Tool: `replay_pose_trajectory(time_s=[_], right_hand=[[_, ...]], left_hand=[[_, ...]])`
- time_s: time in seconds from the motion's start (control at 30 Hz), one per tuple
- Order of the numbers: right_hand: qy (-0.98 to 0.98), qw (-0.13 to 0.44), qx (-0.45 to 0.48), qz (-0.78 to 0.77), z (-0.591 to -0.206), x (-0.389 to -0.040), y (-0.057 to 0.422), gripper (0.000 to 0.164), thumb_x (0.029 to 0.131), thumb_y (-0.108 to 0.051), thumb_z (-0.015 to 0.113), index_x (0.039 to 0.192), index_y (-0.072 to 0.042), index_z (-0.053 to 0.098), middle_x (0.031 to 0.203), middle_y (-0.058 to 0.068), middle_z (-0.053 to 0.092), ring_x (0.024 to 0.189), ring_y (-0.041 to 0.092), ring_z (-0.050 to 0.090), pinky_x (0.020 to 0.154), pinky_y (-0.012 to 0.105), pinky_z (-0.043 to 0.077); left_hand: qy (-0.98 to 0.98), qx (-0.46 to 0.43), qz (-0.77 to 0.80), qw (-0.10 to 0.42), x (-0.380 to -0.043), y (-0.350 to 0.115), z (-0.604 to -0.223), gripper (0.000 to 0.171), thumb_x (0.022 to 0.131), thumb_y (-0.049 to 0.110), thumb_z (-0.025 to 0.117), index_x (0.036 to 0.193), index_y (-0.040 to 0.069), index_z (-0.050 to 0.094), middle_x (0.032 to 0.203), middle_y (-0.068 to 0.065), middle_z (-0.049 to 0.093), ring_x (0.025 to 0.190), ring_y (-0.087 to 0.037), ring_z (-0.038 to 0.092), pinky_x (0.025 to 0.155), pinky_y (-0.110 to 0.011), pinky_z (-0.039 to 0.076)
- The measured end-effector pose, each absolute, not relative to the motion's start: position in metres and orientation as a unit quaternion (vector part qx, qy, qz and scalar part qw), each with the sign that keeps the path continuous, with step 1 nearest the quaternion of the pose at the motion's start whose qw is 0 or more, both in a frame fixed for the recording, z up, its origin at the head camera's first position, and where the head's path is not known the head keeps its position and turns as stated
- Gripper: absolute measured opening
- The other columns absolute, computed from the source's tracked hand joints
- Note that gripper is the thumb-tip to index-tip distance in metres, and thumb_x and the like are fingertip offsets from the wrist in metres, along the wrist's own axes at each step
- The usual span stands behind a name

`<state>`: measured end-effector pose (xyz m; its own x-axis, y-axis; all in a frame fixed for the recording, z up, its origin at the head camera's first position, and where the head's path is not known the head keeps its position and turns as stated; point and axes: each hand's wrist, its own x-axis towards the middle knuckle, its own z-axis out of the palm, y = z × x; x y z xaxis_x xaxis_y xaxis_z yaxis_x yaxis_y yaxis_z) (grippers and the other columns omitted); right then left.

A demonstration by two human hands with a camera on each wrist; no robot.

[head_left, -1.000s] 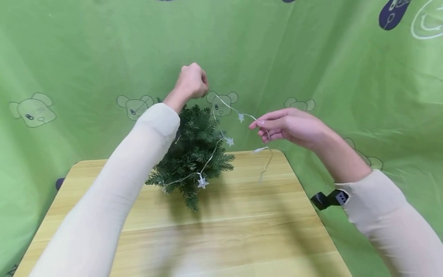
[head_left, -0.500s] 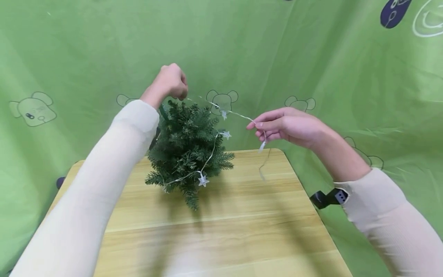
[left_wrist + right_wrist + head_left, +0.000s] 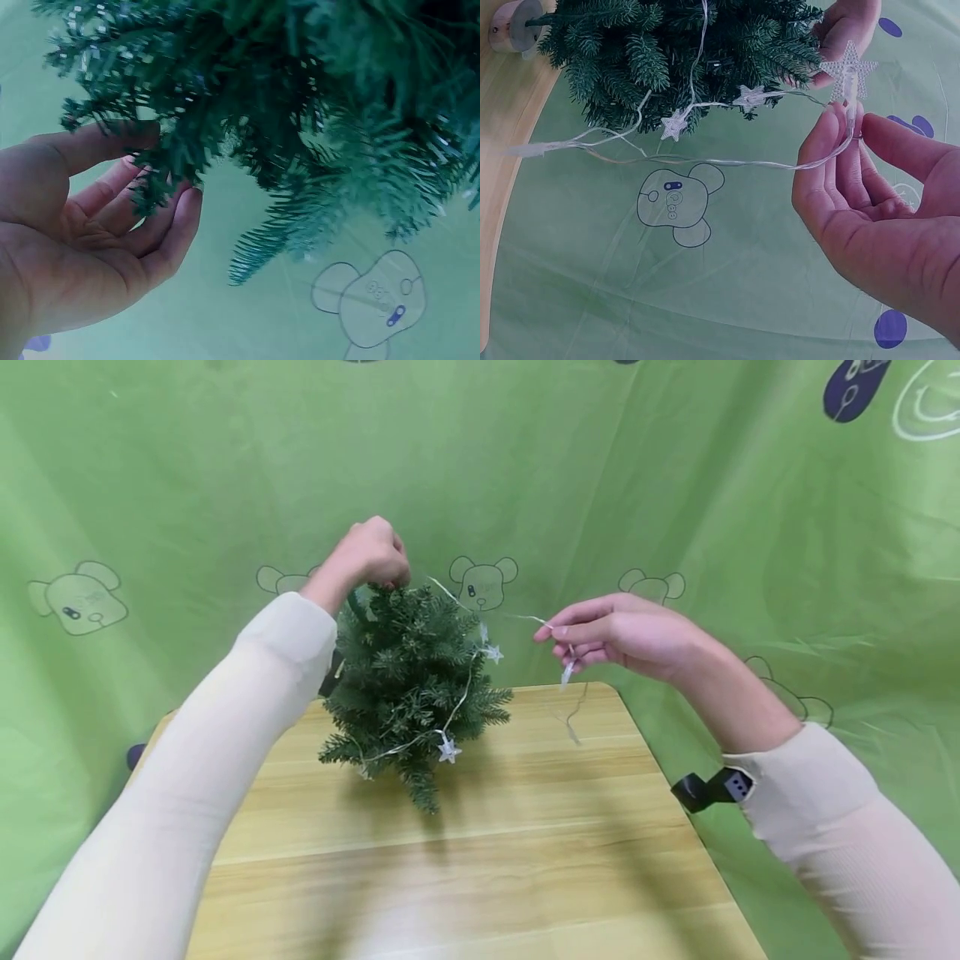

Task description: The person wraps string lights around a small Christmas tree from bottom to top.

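Observation:
A small artificial Christmas tree [image 3: 412,668] stands on the wooden table, with star-shaped string lights [image 3: 448,749] draped across its front and right side. My left hand [image 3: 375,553] is at the treetop, fingers curled and pinching the wire's far stretch; needles hide its fingertips. In the left wrist view, a sprig lies between the thumb and fingers of that hand [image 3: 112,217]. Right of the tree, my right hand [image 3: 630,633] pinches the wire between thumb and fingers. A clear star [image 3: 850,71] sits at its fingertips in the right wrist view, and a loop of wire hangs below.
The wooden table [image 3: 480,877] extends in front of the tree. Green fabric [image 3: 570,485] with printed bear heads hangs close behind and at both sides. A black device [image 3: 712,789] is strapped at the right sleeve cuff.
My left hand has moved left and then down onto the treetop, drawing the wire along. The upper star has shifted left to the tree's side. My right hand has hardly moved.

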<state>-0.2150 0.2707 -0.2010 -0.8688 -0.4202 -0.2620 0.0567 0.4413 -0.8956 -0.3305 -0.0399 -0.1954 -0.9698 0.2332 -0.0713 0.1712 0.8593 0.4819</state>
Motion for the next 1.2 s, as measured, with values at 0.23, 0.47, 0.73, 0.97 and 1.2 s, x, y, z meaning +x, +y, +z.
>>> replay_pose_trajectory(time_s=[0.23,0.47,0.73,0.97,1.2], right_hand=[[0.819,0.23,-0.113,-0.514,-0.203,-0.216,0.271,0.035,0.103,-0.004,0.05,0.135,0.008,0.056,0.105,0.011,0.068,0.093,0.016,0.067,0.09,0.032,0.059],[0.819,0.223,-0.116,-0.516,-0.203,-0.217,0.273,0.035,0.103,-0.004,0.05,0.135,0.007,0.056,0.107,0.01,0.068,0.094,0.017,0.066,0.089,0.031,0.059],[0.822,0.214,-0.11,-0.516,-0.201,-0.218,0.275,0.034,0.103,-0.007,0.053,0.135,0.006,0.057,0.109,0.009,0.069,0.096,0.016,0.065,0.088,0.03,0.059],[0.818,0.201,-0.106,-0.528,-0.196,-0.22,0.276,0.035,0.102,-0.01,0.058,0.133,0.005,0.059,0.11,0.006,0.071,0.094,0.014,0.067,0.088,0.03,0.059],[0.817,0.204,-0.108,-0.529,-0.194,-0.222,0.273,0.035,0.102,-0.01,0.058,0.134,0.005,0.058,0.114,0.005,0.071,0.096,0.014,0.067,0.087,0.028,0.059]], left_hand=[[0.969,0.124,0.197,0.086,-0.328,-0.036,-0.193,0.016,0.09,0.013,0.064,0.074,0.011,0.067,0.085,-0.004,0.072,0.085,-0.023,0.062,0.077,-0.034,0.05],[0.965,0.105,0.222,0.087,-0.321,-0.034,-0.18,0.015,0.094,0.015,0.064,0.098,0.005,0.074,0.082,-0.002,0.072,0.083,-0.02,0.067,0.079,-0.032,0.053],[0.951,0.183,0.24,0.068,-0.289,0.001,-0.159,0.016,0.096,0.016,0.061,0.104,0.007,0.073,0.115,-0.006,0.071,0.082,-0.015,0.058,0.082,-0.03,0.052],[0.937,0.255,0.233,0.055,-0.267,0.037,-0.163,0.019,0.09,0.017,0.072,0.109,0.015,0.076,0.131,-0.004,0.069,0.091,-0.017,0.064,0.085,-0.031,0.055],[0.934,0.278,0.219,0.043,-0.268,0.054,-0.182,0.02,0.084,0.007,0.071,0.1,0.016,0.079,0.118,-0.002,0.073,0.087,-0.017,0.064,0.076,-0.029,0.055]])
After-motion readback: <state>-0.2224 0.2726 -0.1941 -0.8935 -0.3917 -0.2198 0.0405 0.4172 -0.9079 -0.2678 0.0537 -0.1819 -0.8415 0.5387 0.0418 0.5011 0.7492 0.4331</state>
